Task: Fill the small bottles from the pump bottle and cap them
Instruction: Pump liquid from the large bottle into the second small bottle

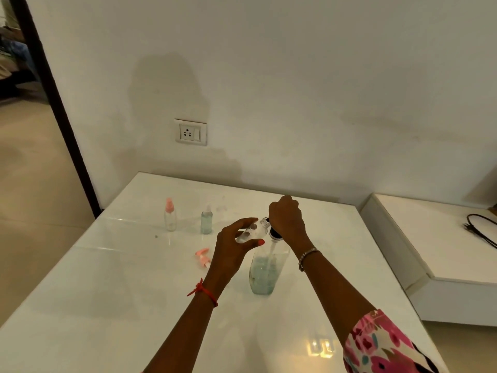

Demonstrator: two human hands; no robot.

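A clear pump bottle point(265, 270) with bluish liquid stands on the white table point(107, 305). My right hand point(287, 219) sits on its black pump head, fingers curled over it. My left hand point(236, 246) holds a small clear bottle point(254, 231) tilted on its side, its open mouth against the pump's nozzle. A loose pink spray cap point(203, 256) lies on the table left of my left hand. Farther back stand a small bottle with a pink cap point(170, 215) and a small bottle of bluish liquid with a clear cap point(206, 219).
The table's back edge meets a white wall with a power socket point(190, 132). A lower white unit point(443, 254) with a black cable point(481, 230) sits to the right. A doorway and floor lie to the left.
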